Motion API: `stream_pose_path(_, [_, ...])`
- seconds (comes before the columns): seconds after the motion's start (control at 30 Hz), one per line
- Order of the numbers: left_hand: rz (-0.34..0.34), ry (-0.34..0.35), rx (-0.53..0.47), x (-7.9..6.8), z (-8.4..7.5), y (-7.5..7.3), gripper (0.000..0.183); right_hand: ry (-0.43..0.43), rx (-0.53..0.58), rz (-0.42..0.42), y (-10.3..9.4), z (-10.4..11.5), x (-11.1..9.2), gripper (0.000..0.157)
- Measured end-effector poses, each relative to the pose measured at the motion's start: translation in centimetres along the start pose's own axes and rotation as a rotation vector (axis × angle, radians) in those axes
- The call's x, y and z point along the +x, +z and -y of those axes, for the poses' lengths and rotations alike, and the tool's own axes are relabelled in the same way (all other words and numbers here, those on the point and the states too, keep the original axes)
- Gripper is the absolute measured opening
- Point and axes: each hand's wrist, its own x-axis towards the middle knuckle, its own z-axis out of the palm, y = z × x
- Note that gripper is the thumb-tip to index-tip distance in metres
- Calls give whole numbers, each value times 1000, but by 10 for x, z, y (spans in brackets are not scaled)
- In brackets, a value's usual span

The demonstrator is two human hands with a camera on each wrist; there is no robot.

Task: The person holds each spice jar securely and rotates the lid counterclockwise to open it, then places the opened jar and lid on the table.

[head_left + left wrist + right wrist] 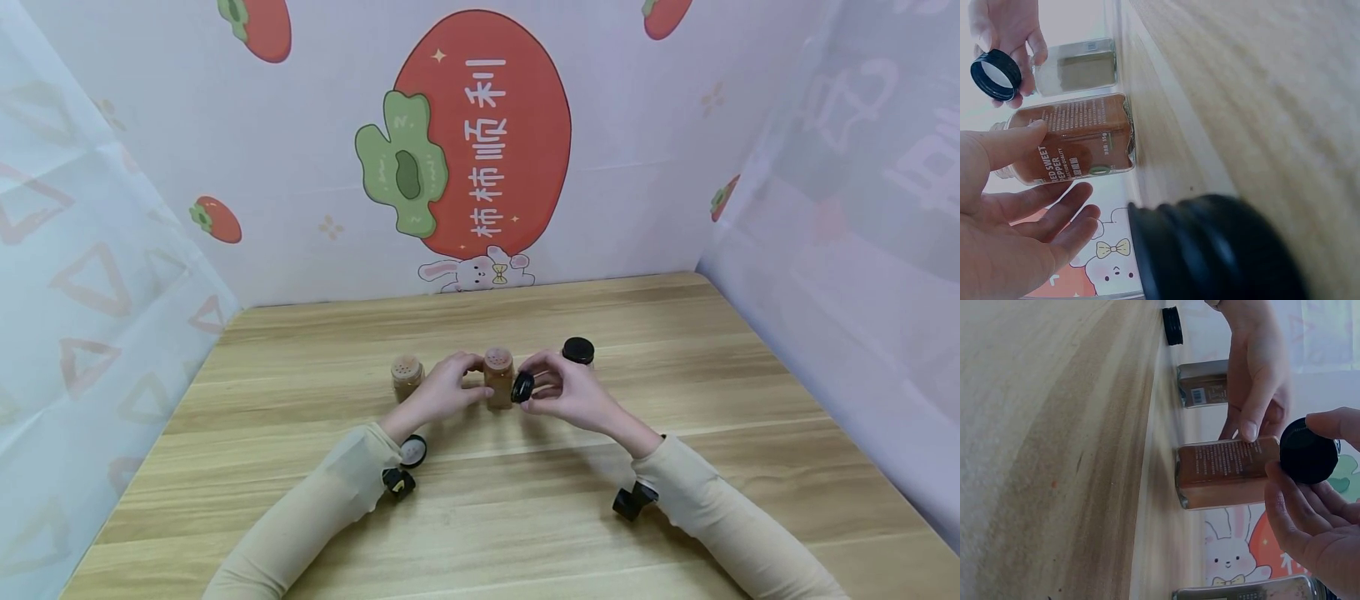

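A glass spice jar of red-brown powder [498,390], labelled "red sweet pepper" in the left wrist view, stands upright mid-table with its perforated shaker top bare. My left hand [441,390] holds this jar from the left, thumb [1019,142] on the near side and fingers partly behind it. Just right of the jar, my right hand [576,397] pinches a black screw lid [522,387] between thumb and fingers. The lid [1309,452] is tilted on edge, apart from the jar top, and its hollow side [996,75] shows in the left wrist view.
Left of my left hand stands another spice jar [407,375] with an uncovered shaker top. A loose black lid [412,451] lies inside-up by the left wrist. Behind my right hand is a jar capped with a black lid [578,350]. Printed cloth walls border the wooden table [480,533].
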Motion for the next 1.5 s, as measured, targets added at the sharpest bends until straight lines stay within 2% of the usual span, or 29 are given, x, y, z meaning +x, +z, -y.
stream_pose_path(0.27, [-6,20,1,0,0,0,43,-22,26,30,2,-7,2,47])
stream_pose_path(1.03, [3,19,-3,0,-3,-2,45,14,44,151,7,-11,2,50])
stream_pose_path(1.5, [5,0,2,0,-1,-1,45,-15,-17,215,13,-14,0,49])
